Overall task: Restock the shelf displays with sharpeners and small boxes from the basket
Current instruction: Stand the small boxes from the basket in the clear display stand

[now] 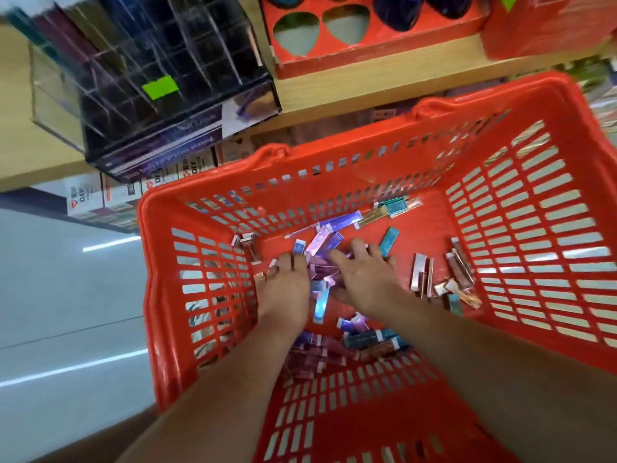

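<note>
Red basket (430, 235) bottom carries loose small boxes (322, 240): purple pile under and between left hand (283, 289) and right hand (364, 275), both down on the pile. Teal boxes (395, 205) lie beyond right hand, rose-gold boxes (460, 262) out to its right. Mixed teal and pink ones sit back by the wrists. Wooden shelf (367, 85) runs beyond both hands. On it: clear display case (160, 78) with dark dividers beyond left hand, red cardboard tray (367, 45) with cut-out holes beyond right hand.
</note>
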`<state>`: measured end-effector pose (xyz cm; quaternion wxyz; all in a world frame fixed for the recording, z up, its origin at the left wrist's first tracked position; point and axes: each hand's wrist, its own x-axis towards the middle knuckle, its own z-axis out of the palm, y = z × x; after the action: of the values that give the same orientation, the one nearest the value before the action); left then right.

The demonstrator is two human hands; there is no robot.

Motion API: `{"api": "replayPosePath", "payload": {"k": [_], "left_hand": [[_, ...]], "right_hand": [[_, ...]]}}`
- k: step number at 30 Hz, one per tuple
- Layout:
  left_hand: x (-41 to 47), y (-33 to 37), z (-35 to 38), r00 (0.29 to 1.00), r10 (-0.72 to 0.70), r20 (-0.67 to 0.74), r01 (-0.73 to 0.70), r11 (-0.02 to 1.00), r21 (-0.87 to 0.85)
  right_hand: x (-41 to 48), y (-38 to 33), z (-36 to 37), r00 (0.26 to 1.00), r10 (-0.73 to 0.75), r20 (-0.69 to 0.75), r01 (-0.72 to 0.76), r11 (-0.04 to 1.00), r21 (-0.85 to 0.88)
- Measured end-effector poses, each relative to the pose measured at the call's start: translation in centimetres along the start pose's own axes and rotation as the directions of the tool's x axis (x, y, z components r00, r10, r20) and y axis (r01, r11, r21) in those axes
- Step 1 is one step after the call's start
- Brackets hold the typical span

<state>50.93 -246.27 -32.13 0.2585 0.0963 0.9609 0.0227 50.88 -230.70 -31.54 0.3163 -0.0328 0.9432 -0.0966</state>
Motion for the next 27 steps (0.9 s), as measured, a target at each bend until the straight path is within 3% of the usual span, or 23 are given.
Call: {"api": "replayPosePath", "payload": {"k": [6,9,10,12,14,15,17,19,21,27], "left_hand": [[-0.1,0.8,-0.4,0.998,-0.062,-0.005,0.061,0.987,-0.146],[-0.3,1.5,-0.6,0.998,-0.062,-0.015,0.06,0.99,-0.125],[-0.3,1.7,-0.9,0.998,-0.065,-0.007,0.063,0.988,-0.138],[-0.1,2.0,-1.3,0.991,-0.131,0.021,0.13,0.929,-0.346],[0.3,2.3,-1.5,0.965,-0.208,0.161,0.26,0.678,-0.688],[0.3,2.6,-2.0,0.943,-0.23,0.24,0.329,0.531,-0.781],[-0.2,3.4,-3.0,0.896,-0.219,0.387,0.441,0.325,-0.837],[-0.9,4.3,-4.2,0.878,-0.163,0.449,0.476,0.225,-0.85],[-1.6,5.2,-5.5,0.908,-0.126,0.399,0.417,0.19,-0.889],[-4.2,6.2,-7.9,0.984,-0.138,0.114,0.166,0.458,-0.873]], "right_hand": [[-0.6,1.5,-0.1,0.999,0.034,0.023,-0.038,0.976,0.216],[-0.5,3.1,-0.4,0.99,0.128,0.062,-0.142,0.851,0.506],[-0.6,3.7,-0.7,0.978,0.169,0.121,-0.206,0.734,0.647],[-1.5,4.4,-1.8,0.926,0.223,0.304,-0.363,0.311,0.878],[-2.4,4.9,-3.0,0.869,0.129,0.477,-0.462,-0.132,0.877],[-2.8,5.1,-3.4,0.856,0.059,0.514,-0.478,-0.289,0.829],[-3.4,4.9,-3.6,0.852,-0.025,0.523,-0.468,-0.482,0.74],[-3.8,4.2,-3.9,0.866,-0.034,0.498,-0.439,-0.528,0.727],[-4.6,3.5,-4.4,0.883,-0.063,0.466,-0.435,-0.486,0.758],[-7.5,2.4,-7.4,0.885,-0.162,0.437,-0.466,-0.318,0.825]]}}
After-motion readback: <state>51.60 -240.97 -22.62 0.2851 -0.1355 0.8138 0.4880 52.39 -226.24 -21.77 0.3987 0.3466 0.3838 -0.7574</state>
